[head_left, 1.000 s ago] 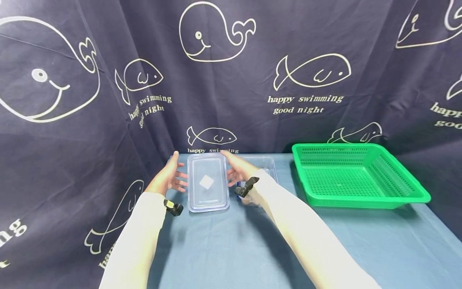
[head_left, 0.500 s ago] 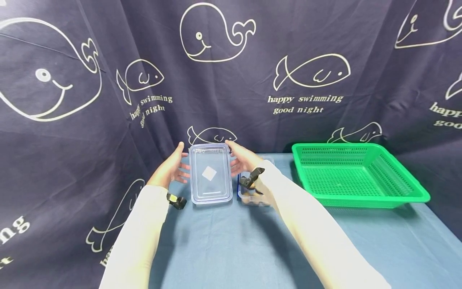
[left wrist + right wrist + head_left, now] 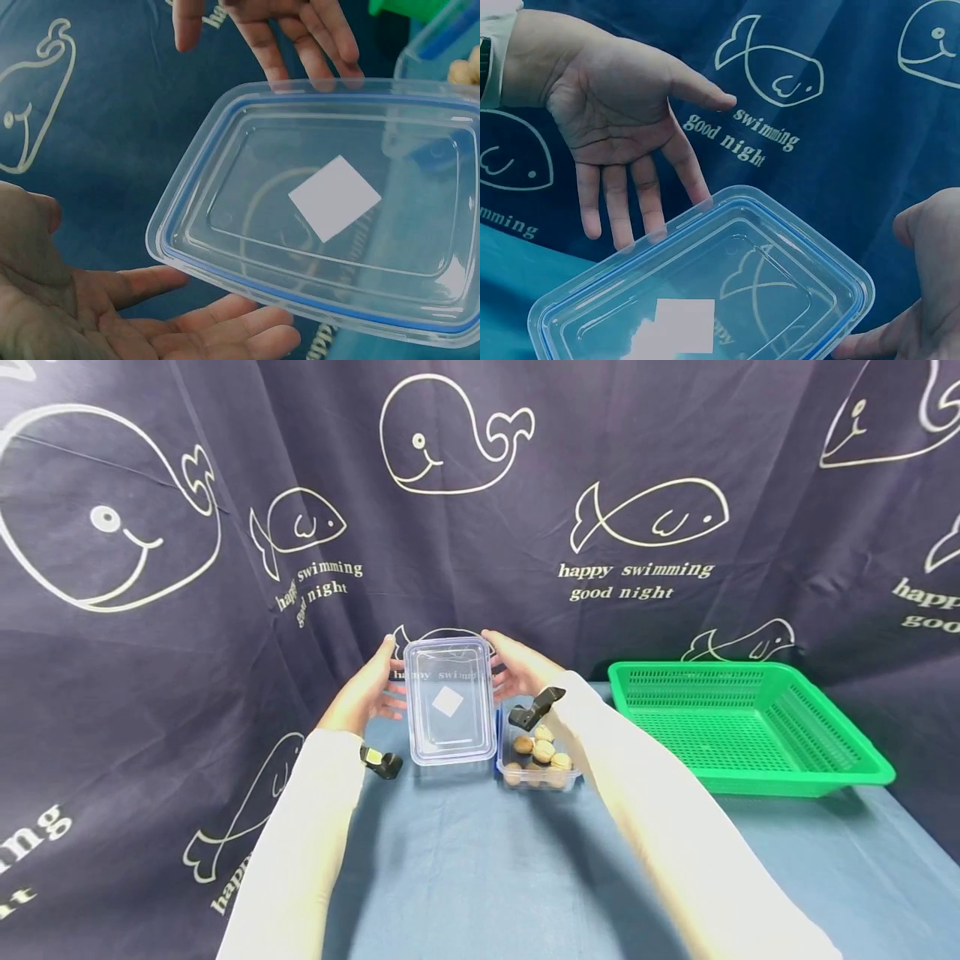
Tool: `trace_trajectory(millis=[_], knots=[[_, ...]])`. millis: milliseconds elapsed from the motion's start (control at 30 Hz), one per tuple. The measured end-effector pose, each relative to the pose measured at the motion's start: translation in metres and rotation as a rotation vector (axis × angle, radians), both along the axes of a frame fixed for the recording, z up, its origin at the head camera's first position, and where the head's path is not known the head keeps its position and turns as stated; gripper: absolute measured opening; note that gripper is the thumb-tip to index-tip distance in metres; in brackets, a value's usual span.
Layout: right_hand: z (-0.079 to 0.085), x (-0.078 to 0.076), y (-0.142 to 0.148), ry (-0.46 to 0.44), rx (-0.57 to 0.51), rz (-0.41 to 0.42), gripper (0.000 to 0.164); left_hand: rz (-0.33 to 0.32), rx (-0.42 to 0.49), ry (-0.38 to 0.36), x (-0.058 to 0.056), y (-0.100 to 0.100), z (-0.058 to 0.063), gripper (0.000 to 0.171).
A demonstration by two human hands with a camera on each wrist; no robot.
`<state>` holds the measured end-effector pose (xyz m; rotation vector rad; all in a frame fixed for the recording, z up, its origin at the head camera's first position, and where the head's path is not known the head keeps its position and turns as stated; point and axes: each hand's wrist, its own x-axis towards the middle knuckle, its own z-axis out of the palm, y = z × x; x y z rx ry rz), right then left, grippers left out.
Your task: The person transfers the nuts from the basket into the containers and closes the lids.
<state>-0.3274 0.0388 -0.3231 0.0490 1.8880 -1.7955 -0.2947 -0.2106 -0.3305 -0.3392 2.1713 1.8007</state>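
Note:
A clear plastic food-container lid (image 3: 448, 727) with a blue seal and a white square label is up off the table, tilted to face the camera. My left hand (image 3: 366, 695) supports its left edge with straight fingers, the thumb standing away from it. On the opposite edge, the straight fingers of my right hand (image 3: 525, 670) touch the rim. In the right wrist view, the fingertips of the left hand (image 3: 622, 127) show against the edge of the lid (image 3: 780, 285). Just right of the lid stands a clear container (image 3: 573, 779) with several walnuts (image 3: 543, 750), partly hidden by the right wrist.
A green perforated plastic basket (image 3: 757, 781) stands on the right of the blue-covered table (image 3: 465, 860). Behind the table hangs a dark blue curtain (image 3: 480, 552) with whale and fish drawings. Each wrist wears a small black camera (image 3: 536, 708).
Both hands have raised the lid from the tabletop, carrying it up and slightly right. It now tilts more upright. The walnuts in the container have come into clearer view.

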Motion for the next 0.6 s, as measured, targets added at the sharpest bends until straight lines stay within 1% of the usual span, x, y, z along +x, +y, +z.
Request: trace_trajectory(millis=[100,267,400,600], knots=[[0.006,-0.001,0.005,0.018,0.008,-0.017,0.074,0.003,0.002,0.018,0.001,0.01,0.009,0.091],[0.014,-0.001,0.016,0.026,0.018,-0.048,0.079,-0.004,0.012,0.047,0.002,0.028,0.022,0.087],[0.023,0.003,0.024,0.046,0.034,-0.071,0.081,-0.015,0.023,0.058,0.001,0.038,0.029,0.087],[0.032,0.005,0.038,0.086,0.035,-0.08,0.073,-0.029,0.048,0.06,0.003,0.056,0.038,0.087]])
